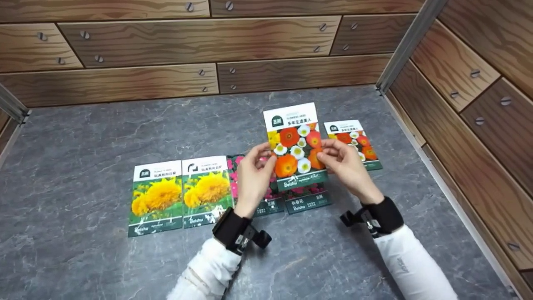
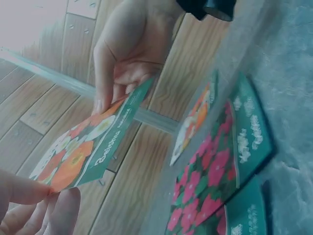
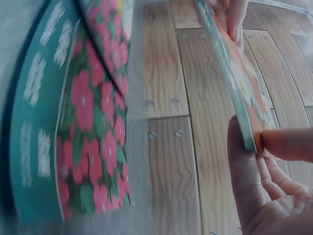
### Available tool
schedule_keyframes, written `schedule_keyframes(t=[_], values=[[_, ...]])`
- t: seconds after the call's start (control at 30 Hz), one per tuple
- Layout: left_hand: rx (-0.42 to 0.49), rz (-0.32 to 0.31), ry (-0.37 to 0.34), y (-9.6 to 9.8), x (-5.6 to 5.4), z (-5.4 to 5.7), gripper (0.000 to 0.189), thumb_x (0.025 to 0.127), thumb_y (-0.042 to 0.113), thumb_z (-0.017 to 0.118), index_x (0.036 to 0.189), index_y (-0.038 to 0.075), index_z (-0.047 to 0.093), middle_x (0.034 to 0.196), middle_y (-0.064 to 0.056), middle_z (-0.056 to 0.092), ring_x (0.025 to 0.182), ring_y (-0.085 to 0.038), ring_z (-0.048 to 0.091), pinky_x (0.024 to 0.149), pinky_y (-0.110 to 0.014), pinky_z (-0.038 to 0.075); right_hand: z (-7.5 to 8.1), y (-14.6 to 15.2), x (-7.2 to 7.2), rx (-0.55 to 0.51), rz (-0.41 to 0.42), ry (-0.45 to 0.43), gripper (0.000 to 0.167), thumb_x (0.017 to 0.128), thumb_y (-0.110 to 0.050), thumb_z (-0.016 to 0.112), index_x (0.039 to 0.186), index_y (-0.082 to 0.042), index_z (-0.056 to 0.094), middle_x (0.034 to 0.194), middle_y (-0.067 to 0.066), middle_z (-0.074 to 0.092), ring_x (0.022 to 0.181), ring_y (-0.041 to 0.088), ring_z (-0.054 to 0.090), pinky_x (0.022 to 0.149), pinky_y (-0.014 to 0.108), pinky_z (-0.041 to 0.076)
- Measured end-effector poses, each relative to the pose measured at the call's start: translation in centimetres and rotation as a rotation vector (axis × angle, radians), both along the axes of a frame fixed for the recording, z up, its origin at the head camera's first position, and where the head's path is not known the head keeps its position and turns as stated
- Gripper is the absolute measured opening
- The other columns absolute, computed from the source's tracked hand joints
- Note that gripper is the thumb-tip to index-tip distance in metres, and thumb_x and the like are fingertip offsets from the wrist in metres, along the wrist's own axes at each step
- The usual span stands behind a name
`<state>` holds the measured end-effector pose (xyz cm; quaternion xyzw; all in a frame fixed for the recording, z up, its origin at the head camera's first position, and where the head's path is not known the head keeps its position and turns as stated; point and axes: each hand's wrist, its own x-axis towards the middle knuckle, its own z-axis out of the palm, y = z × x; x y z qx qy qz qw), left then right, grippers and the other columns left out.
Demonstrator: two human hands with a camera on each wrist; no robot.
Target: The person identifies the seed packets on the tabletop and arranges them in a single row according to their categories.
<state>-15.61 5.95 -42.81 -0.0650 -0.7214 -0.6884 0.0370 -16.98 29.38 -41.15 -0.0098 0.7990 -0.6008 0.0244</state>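
Note:
A poppy seed packet (image 1: pixel 296 146) with orange, white and yellow flowers is held up above the table, its front towards the head camera. My left hand (image 1: pixel 255 177) pinches its left edge between thumb and fingers. On the opposite edge, my right hand (image 1: pixel 349 168) pinches it the same way. Below lie two pink-flowered seed packets, one on the right (image 1: pixel 308 203) and one on the left (image 1: pixel 268 207), both partly hidden by the raised packet and my left hand. Behind my right hand, a second poppy packet (image 1: pixel 361 143) lies on the table, partly covered by the fingers.
Two yellow sunflower seed packets, the outer one (image 1: pixel 156 198) and the inner one (image 1: pixel 207 192), lie side by side at the left of the row. The grey marbled table (image 1: pixel 83 175) is bounded by a wood-patterned back wall (image 1: pixel 200 39) and right wall (image 1: pixel 462 104).

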Motion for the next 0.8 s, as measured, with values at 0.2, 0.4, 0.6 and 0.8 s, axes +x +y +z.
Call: schedule_keyframes(t=[0.2,0.4,0.6,0.8], values=[[0.023,0.002,-0.044,0.4,0.6,-0.4,0.039,0.106,0.006,0.059,0.144,0.000,0.058,0.126,-0.022,0.068,0.090,-0.026,0.073,0.077,-0.036,0.065,-0.2,0.5,0.5,0.043,0.042,0.007,0.035,0.102,-0.003,0.063,0.133,0.011,0.056,0.086,-0.014,0.067,0.069,0.001,0.060,0.060,0.017,0.055],[0.027,0.013,-0.059,1.3,1.2,-1.0,0.039,0.105,0.006,0.060,0.143,-0.001,0.059,0.125,-0.023,0.068,0.088,-0.030,0.074,0.073,-0.031,0.065,-0.6,1.7,0.1,0.089,0.093,-0.049,0.041,0.103,-0.004,0.061,0.139,0.012,0.052,0.086,-0.014,0.067,0.064,0.001,0.053,0.056,0.016,0.048],[-0.018,-0.044,-0.130,2.7,1.6,-1.1,0.052,0.099,0.000,0.064,0.150,-0.003,0.052,0.130,-0.023,0.069,0.082,-0.015,0.073,0.068,-0.023,0.065,-1.9,3.3,-0.9,0.121,0.138,-0.121,0.041,0.105,-0.009,0.060,0.138,0.011,0.051,0.087,-0.013,0.065,0.062,0.002,0.049,0.057,0.017,0.047],[-0.113,-0.166,-0.183,4.4,1.9,-1.0,0.062,0.098,-0.001,0.064,0.156,-0.002,0.043,0.139,-0.022,0.067,0.089,-0.021,0.077,0.069,-0.021,0.063,-2.5,5.4,-2.5,0.222,0.140,-0.289,0.051,0.108,-0.022,0.056,0.150,0.005,0.045,0.105,-0.010,0.064,0.081,-0.001,0.056,0.064,0.019,0.051]])
